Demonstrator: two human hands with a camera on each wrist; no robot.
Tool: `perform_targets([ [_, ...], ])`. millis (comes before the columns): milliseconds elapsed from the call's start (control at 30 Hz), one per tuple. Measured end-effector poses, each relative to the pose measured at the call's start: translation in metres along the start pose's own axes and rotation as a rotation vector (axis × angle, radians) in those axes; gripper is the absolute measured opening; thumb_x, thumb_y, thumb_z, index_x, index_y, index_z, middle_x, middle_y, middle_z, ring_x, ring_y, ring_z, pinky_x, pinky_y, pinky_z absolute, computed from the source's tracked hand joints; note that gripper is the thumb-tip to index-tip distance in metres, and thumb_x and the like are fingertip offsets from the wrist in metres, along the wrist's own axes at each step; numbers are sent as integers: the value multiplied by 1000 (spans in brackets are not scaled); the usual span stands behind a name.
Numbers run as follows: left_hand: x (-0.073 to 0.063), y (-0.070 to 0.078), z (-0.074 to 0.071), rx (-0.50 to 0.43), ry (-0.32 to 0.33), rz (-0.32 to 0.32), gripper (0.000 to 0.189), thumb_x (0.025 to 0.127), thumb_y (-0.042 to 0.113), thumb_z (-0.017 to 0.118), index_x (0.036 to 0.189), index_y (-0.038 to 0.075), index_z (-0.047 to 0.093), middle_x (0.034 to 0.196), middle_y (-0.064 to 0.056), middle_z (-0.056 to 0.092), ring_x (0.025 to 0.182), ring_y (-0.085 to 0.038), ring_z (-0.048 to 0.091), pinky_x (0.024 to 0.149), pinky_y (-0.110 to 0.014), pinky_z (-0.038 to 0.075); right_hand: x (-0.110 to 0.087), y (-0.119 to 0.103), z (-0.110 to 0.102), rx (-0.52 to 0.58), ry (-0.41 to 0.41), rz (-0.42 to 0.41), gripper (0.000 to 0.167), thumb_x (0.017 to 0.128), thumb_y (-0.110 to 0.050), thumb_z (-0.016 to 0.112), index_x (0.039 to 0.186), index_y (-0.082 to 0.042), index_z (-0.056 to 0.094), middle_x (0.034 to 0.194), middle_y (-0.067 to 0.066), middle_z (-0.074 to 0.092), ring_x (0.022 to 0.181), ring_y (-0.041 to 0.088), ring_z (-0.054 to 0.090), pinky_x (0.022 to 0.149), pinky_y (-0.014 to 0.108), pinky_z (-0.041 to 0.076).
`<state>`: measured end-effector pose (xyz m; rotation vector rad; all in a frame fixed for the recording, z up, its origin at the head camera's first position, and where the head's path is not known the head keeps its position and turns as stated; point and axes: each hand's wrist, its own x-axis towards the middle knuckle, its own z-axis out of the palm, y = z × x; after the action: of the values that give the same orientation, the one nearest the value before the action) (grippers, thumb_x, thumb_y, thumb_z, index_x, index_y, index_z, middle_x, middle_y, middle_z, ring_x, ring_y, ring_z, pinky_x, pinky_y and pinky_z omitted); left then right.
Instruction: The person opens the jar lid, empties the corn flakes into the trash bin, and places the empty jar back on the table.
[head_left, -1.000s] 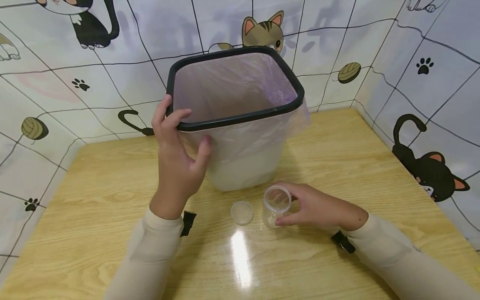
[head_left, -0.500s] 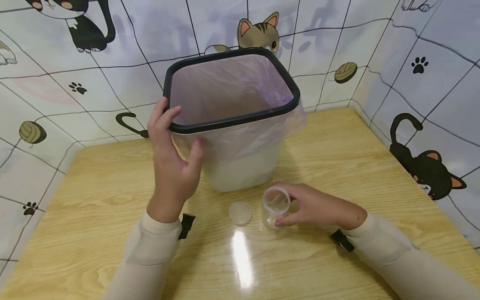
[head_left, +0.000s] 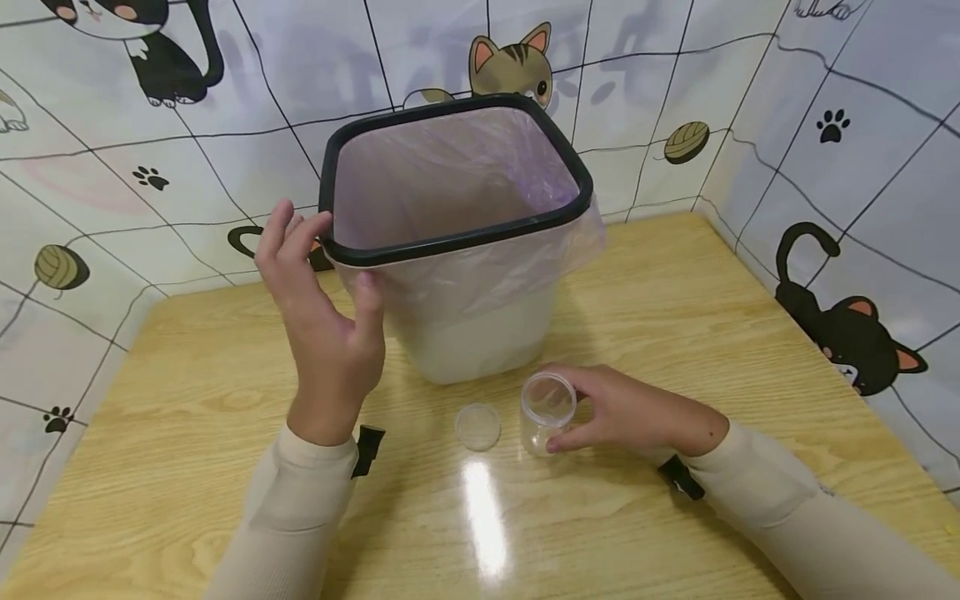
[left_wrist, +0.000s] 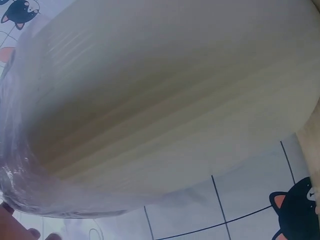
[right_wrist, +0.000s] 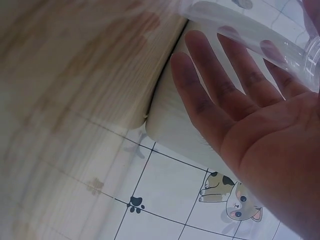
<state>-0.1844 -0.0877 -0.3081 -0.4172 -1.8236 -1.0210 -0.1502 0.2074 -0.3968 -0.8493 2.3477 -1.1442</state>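
Note:
A white trash bin (head_left: pixel 480 333) with a black rim and a thin purple liner bag (head_left: pixel 465 283) stands at the back of the table. My left hand (head_left: pixel 330 342) is by its front left corner, fingers loosely bent and spread, fingertips right at the rim. In the left wrist view the bin's side (left_wrist: pixel 175 125) fills most of the picture. My right hand (head_left: pixel 615 408) grips a small clear plastic jar (head_left: pixel 546 408), upright and open at the top, with thumb in front and fingers behind. A clear round lid (head_left: pixel 477 427) lies flat on the table just left of the jar.
The wooden table (head_left: pixel 187 467) meets a tiled-pattern wall covering (head_left: pixel 637 100) with cartoon cats at the back and sides. A bright light reflection (head_left: pixel 486 517) shows on the tabletop in front of the lid.
My left hand has loosened from the bin's rim and shifted left, its fingers coming off the corner. The right hand and the jar stay in place, as does the lid.

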Motion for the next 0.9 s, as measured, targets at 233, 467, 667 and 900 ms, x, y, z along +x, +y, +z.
perform_targets([
  [233,1,17,3,-70,220,88,35,80,17,51,105,-5,62,128,-20,55,128,-30,45,109,-41,31,0,0,0,34,-9,-2,64,80,-36,83,135,-29,52,120,-9,65,109,16,63,94,36,51],
  [467,-6,29,7,-172,205,396,18,75,-2,50,84,0,65,94,-18,64,89,-37,55,80,-39,42,-1,-1,-2,18,7,-6,63,79,-37,83,134,-31,52,120,-9,65,109,16,63,93,36,52],
  [667,-10,40,5,-220,158,565,17,77,-2,50,76,0,67,75,-15,63,66,-33,51,64,-40,38,0,1,0,31,10,-27,65,77,-41,83,134,-28,53,122,-2,67,112,21,64,97,45,51],
  [900,-17,41,3,-192,-118,632,20,84,3,51,78,3,69,72,-7,64,62,-23,54,58,-34,44,-1,2,0,12,14,-41,66,78,-43,83,135,-25,53,122,1,67,112,22,64,96,45,51],
])
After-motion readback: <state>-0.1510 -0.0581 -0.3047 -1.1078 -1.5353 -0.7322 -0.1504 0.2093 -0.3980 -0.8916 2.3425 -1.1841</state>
